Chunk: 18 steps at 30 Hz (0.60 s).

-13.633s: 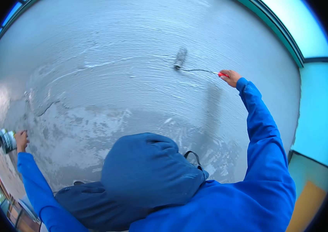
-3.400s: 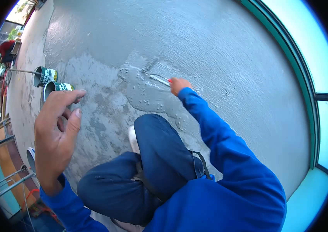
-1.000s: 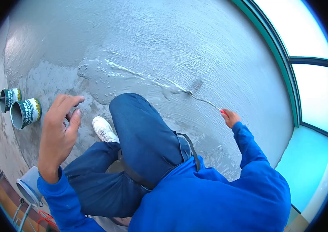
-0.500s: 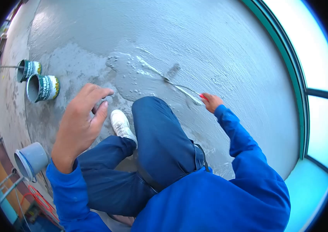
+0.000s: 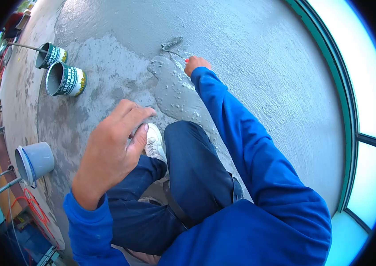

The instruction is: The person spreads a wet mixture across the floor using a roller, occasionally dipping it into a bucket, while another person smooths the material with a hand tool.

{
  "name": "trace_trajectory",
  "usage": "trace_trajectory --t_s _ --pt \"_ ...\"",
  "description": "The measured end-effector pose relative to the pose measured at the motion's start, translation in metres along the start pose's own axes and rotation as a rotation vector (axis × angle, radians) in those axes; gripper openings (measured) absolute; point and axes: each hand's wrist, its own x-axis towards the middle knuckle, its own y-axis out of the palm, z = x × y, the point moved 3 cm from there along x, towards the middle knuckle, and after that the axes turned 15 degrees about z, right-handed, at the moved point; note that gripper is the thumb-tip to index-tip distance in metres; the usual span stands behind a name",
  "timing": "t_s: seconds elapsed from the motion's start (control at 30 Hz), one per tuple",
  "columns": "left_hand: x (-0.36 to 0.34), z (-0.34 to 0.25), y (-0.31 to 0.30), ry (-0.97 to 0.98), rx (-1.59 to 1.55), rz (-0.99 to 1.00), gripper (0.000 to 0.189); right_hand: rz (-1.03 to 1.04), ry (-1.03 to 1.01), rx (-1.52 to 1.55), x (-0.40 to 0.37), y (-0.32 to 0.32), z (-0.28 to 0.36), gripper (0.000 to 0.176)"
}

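Observation:
My right hand (image 5: 196,64) is closed round the red handle of a paint roller (image 5: 172,43), far out in front of me. The roller's grey, coated sleeve rests on the wet grey floor (image 5: 250,48). Just this side of it lies a thick, lumpy puddle of grey coating (image 5: 174,93), partly covered from view by my right arm. My left hand (image 5: 114,148) hangs in the air above my bent leg, fingers loosely curled, thumb and forefinger apart, with nothing in it.
Two green-and-white paint buckets, a nearer one (image 5: 75,80) and a farther one (image 5: 55,54) with a pole in it, stand at left. A grey pail (image 5: 41,159) is lower left, near an orange cord (image 5: 37,208). A green window frame (image 5: 345,102) runs along the right.
My right hand has pushed the roller forward and to the left, past the puddle. A whitish streak across the puddle no longer shows. My left hand stays raised and empty.

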Motion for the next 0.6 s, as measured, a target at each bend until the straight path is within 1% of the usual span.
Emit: trace_trajectory --t_s 0.1,0.17,0.23,0.33,0.4,0.47,0.6 --pt "0.001 -0.001 -0.001 0.009 -0.007 -0.004 0.024 0.044 0.027 0.017 -0.013 0.022 -0.022 0.026" --pt "0.003 -0.003 0.0 0.021 -0.015 -0.007 0.024 0.076 0.038 0.019 -0.035 0.037 -0.055 0.027" --pt "0.005 -0.003 0.002 0.032 -0.021 0.004 0.024 0.113 0.06 0.028 -0.074 0.05 -0.097 0.029" --pt "0.011 -0.006 0.005 0.038 -0.017 0.018 0.024 0.105 0.124 0.089 -0.161 0.064 -0.159 0.031" --pt "0.015 -0.012 0.009 0.026 -0.005 0.053 0.025 0.126 0.132 0.115 -0.22 0.078 -0.206 0.033" --pt "0.023 -0.016 0.01 0.023 0.005 0.086 0.025 0.1 0.198 0.15 -0.284 0.096 -0.248 0.033" --pt "0.034 -0.017 0.014 0.046 0.016 0.131 0.025 0.162 0.354 0.141 -0.407 0.124 -0.316 0.031"
